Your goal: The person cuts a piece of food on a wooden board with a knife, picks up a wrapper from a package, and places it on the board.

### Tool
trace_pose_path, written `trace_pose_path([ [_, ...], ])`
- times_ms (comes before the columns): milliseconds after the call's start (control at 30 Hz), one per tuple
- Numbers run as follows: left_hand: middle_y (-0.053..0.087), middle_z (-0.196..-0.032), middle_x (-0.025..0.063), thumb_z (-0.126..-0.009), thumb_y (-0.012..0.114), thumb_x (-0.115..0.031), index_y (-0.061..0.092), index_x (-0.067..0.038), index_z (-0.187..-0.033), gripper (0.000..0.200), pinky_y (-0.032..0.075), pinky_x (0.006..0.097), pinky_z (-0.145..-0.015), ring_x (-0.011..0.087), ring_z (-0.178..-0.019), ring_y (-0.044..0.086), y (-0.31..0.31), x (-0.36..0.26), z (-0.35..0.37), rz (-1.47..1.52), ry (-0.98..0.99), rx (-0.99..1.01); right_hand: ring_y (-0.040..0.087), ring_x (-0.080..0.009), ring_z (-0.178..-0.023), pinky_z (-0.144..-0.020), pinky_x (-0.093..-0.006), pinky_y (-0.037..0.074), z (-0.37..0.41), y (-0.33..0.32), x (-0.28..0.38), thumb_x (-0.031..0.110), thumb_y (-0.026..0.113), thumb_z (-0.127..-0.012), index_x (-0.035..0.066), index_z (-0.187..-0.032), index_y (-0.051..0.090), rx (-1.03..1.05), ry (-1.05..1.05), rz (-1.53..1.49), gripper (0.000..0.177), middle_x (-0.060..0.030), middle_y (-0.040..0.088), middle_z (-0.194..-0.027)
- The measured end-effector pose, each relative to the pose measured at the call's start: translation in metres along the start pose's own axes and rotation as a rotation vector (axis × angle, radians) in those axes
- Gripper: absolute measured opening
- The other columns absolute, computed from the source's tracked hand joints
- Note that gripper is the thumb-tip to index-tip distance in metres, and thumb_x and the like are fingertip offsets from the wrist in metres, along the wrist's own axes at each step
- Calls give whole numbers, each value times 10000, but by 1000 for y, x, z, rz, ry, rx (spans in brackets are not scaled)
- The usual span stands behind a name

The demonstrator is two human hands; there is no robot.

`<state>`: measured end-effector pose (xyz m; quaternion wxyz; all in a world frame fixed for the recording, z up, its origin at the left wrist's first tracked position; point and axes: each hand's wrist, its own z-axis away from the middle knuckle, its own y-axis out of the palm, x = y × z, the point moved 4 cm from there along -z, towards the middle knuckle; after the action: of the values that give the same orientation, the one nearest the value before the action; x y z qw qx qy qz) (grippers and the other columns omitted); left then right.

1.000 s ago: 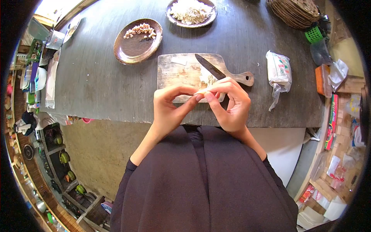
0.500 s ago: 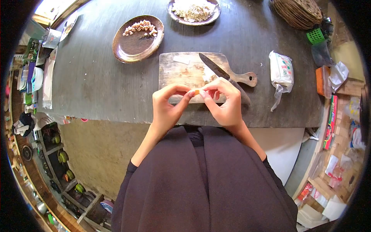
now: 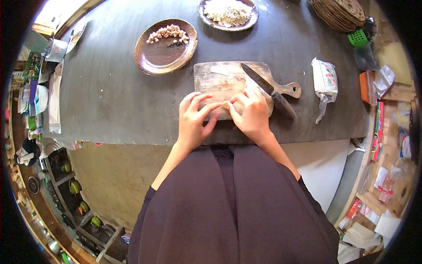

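Note:
Over the near edge of a worn wooden cutting board (image 3: 209, 86), my right hand (image 3: 251, 112) pinches a small orange-tan piece (image 3: 225, 105) between thumb and fingertips; its exact kind is too small to tell. My left hand (image 3: 194, 116) is beside it, fingers apart and slightly blurred, holding nothing I can see. A knife (image 3: 259, 79) with a dark blade lies slanting across the board, its handle past the right side. Pale scraps lie under the blade, partly hidden by my right hand. A flat white scrap (image 3: 220, 70) rests near the board's far edge.
A brown plate (image 3: 165, 64) with chopped pinkish-tan bits and some dark bits stands at far left. Beyond the board is another plate (image 3: 213, 24) heaped with pale shreds. A white plastic packet (image 3: 324, 79) lies right; a woven basket (image 3: 338, 15) sits at far right.
My left hand has come away from the small piece, its fingers spreading. My right hand keeps the piece and has lowered it toward the board. The view has shifted slightly.

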<state>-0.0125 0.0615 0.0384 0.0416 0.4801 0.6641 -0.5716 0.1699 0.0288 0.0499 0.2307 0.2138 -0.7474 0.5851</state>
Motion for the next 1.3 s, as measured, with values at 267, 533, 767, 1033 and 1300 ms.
trace_pose_path([
  [267,479,-1467,133,-848,771,-274,711,-305,-1275,433,311,518,-1136,389,-1398,397,9,4,0,-115,121,153,557,-321,-946,-858,-442,454,9,-5,4,183,757,-826,97,-913,727,-188,-5,195,126,-123,577,-926],
  [533,531,-1427,101,-837,781,-246,754,-233,-1088,253,300,497,-1134,361,-1395,419,12,-1,-14,-103,181,114,530,-301,-1176,-1030,-458,392,37,-61,-54,161,754,-836,132,-1251,627,-304,197,380,435,-103,570,-1203],
  [767,636,-1222,33,-830,780,-219,763,-201,-953,125,341,472,-1073,329,-1266,508,19,-11,-20,-146,191,45,602,-256,-1037,-937,-418,417,42,-56,-64,100,617,-952,125,-1333,612,-280,77,353,382,-75,646,-1061],
  [1033,683,-1041,-36,-795,826,-205,771,-213,-954,169,370,450,-1015,269,-1113,571,30,-14,-14,-201,85,-74,663,-349,-886,-769,-454,534,76,-51,-34,71,559,-980,213,-1487,528,34,192,-29,528,-145,656,-1054],
  [1300,692,-1020,-56,-801,809,-173,770,-226,-996,205,369,432,-991,234,-1068,573,33,-16,-8,-203,95,-133,650,-338,-665,-620,-450,560,94,-35,-26,173,610,-990,321,-1538,457,161,119,108,588,-108,572,-880],
])
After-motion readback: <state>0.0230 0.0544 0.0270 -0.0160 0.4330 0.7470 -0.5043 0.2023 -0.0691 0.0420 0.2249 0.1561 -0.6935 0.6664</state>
